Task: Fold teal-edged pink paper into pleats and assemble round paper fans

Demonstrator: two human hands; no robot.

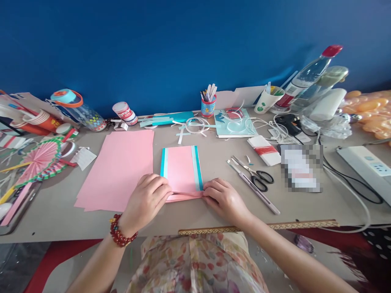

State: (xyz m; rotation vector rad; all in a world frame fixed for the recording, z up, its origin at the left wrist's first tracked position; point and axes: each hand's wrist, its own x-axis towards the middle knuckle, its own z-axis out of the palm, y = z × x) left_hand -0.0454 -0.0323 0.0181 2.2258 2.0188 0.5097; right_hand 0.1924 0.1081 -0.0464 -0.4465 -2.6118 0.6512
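Note:
A folded pink paper (181,167) with blue and pale strips along its left and right sides lies flat in front of me. My left hand (154,193) pinches the left corner of its near edge, fingers curled. At the opposite corner, my right hand (225,199) is closed on the same edge, with the fingertips bent over it. Between the hands the near edge is slightly raised in a narrow fold. Loose pink sheets (125,162) lie left of the folded paper, partly behind my left hand.
Black-handled scissors (259,179) and a slim cutter (256,191) lie to the right, near a card wound with red (265,150). Paper strips (166,119), a pen cup (208,105) and bottles line the wall. A pink paper fan (39,160) sits left, a power strip (368,167) right.

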